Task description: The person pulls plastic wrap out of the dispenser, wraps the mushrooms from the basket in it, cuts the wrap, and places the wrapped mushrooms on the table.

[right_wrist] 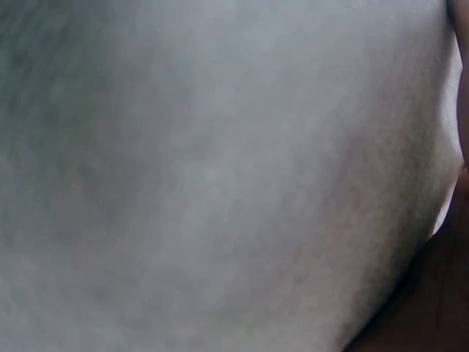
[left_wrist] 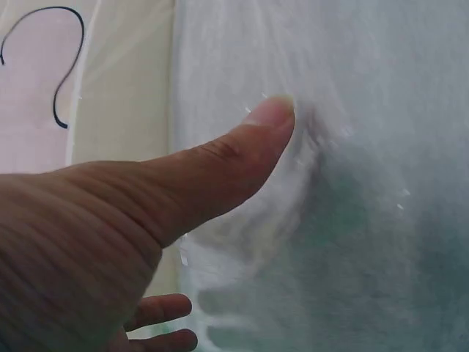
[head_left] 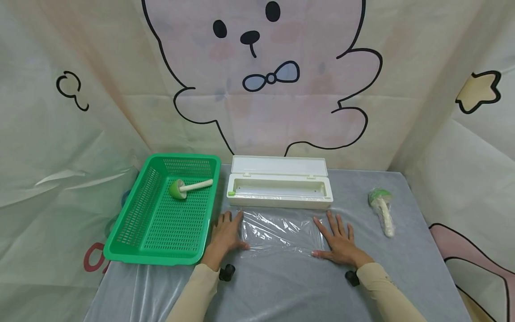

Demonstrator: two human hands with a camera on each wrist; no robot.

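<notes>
A sheet of clear cling film point(head_left: 277, 230) lies spread on the grey cloth, with some wrinkles. At its left edge my left hand point(head_left: 225, 235) rests with fingers spread, its thumb on the film. My right hand point(head_left: 339, 243) rests on the film's right edge, fingers straight and fanned out. In the left wrist view the thumb point(left_wrist: 242, 150) reaches over the shiny film surface. Just beyond the sheet stands a white cling film dispenser point(head_left: 279, 203), its lid point(head_left: 279, 165) raised. The right wrist view is mostly blurred grey cloth, with part of the hand at the right edge.
To the left stands a green plastic basket point(head_left: 161, 257) holding a mushroom-shaped piece point(head_left: 177, 189) with a green cap and pale stem. A similar mushroom-shaped piece point(head_left: 384, 212), wrapped in clear film, lies at the right. A printed curtain point(head_left: 265, 120) hangs behind the table.
</notes>
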